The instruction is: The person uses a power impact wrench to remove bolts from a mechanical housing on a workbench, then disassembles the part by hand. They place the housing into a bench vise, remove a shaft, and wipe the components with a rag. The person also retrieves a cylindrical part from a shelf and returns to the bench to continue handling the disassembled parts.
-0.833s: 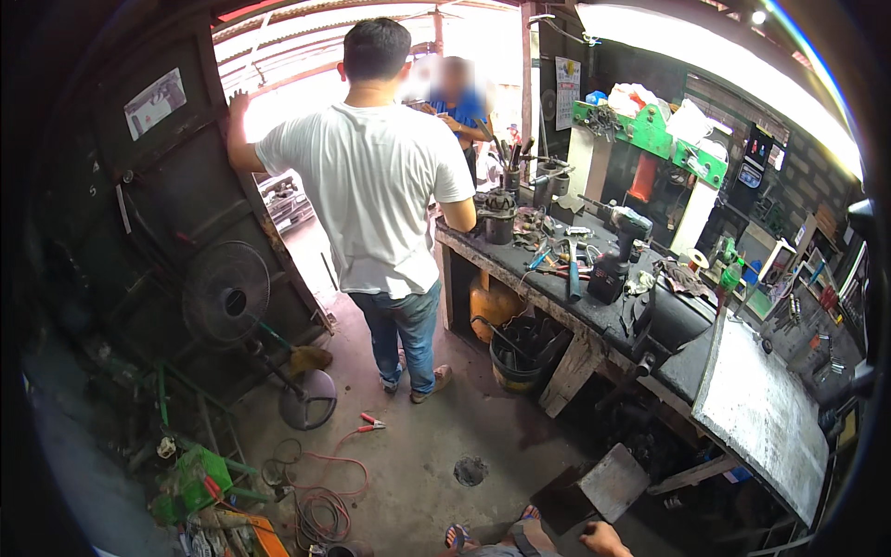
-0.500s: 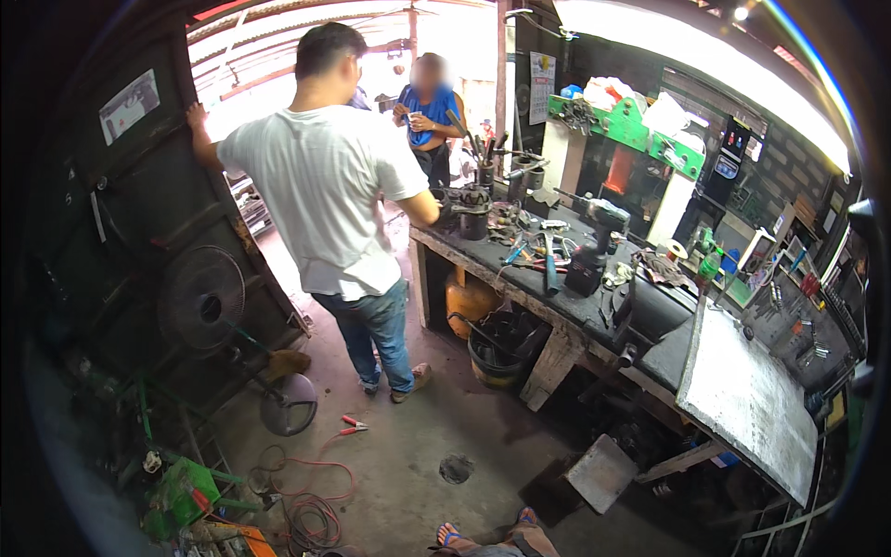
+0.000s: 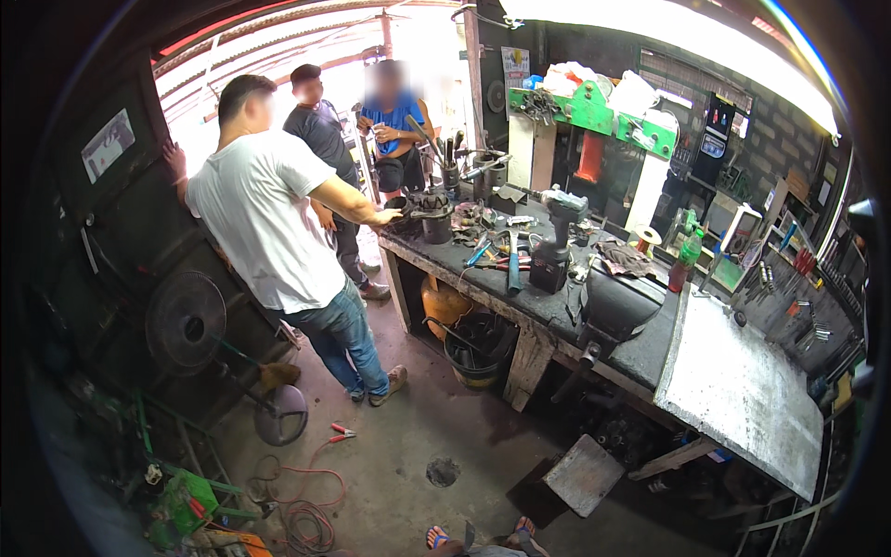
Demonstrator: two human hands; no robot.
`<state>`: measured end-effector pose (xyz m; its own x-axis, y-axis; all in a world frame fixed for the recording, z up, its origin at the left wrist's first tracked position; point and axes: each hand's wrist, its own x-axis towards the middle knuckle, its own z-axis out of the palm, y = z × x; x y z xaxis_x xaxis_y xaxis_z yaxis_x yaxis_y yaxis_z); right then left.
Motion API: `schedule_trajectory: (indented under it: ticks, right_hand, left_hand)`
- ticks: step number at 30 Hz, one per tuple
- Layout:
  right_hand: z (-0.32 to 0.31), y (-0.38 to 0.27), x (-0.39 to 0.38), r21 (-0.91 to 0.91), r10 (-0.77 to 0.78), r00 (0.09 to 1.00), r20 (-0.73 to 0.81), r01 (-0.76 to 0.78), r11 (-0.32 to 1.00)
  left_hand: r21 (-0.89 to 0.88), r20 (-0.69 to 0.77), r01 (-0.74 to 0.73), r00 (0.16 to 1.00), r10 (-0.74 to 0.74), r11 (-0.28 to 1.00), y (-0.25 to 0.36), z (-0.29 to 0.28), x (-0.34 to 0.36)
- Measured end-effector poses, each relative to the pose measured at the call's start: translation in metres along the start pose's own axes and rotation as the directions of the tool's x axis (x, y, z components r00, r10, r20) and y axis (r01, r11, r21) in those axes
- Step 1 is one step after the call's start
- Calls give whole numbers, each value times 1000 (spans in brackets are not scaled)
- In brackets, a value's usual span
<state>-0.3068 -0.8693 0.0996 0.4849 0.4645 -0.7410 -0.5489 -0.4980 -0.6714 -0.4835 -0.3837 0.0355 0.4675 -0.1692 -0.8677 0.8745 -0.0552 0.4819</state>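
Observation:
Neither of my hands shows in the head view; only my feet in flip-flops (image 3: 437, 537) appear at the lower edge. In front of me to the right stands a long workbench (image 3: 640, 356). On it are a blue-handled hammer (image 3: 514, 265), a cordless power tool (image 3: 559, 227) standing on its battery, and a large dark bench vise (image 3: 617, 306). A person in a white shirt (image 3: 269, 223) stands at the bench's far end, one hand on the door and the other reaching to the bench top.
A person in a dark shirt (image 3: 323, 135) and one in blue (image 3: 399, 121) stand at the doorway. A pedestal fan (image 3: 188, 320) is at left. Red cables with a clamp (image 3: 343, 433) lie on the floor. A low stool (image 3: 585, 473) stands before the bench, by a black bucket (image 3: 475, 373).
The view has shifted slightly. The person in white leans further left, toward the door, with an arm stretched to the bench. A person in a dark shirt, mostly hidden before, now shows behind.

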Motion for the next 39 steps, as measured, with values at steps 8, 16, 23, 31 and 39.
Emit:
schedule_trajectory:
  ticks: [8,16,23,31,39]
  right_hand:
    - [-29,-1,-3,153,48,999,-6,-46,987]
    - [-45,-3,-22,186,135,991,-3,-132,974]
    - [-41,-22,-10,307,69,998,4,-67,949]
    - [-24,-22,-12,476,116,991,-68,-70,876]
    - [6,-17,-18,609,95,988,-122,-1,793]
  left_hand:
    - [-93,-55,-44,998,39,995,63,52,-21]
    - [-101,-91,-37,995,28,994,73,40,-23]
    - [-124,-81,-58,996,48,991,55,30,-9]
    - [-127,-57,-49,997,42,991,64,25,-27]
    - [-101,-21,-9,1000,7,995,61,6,-28]
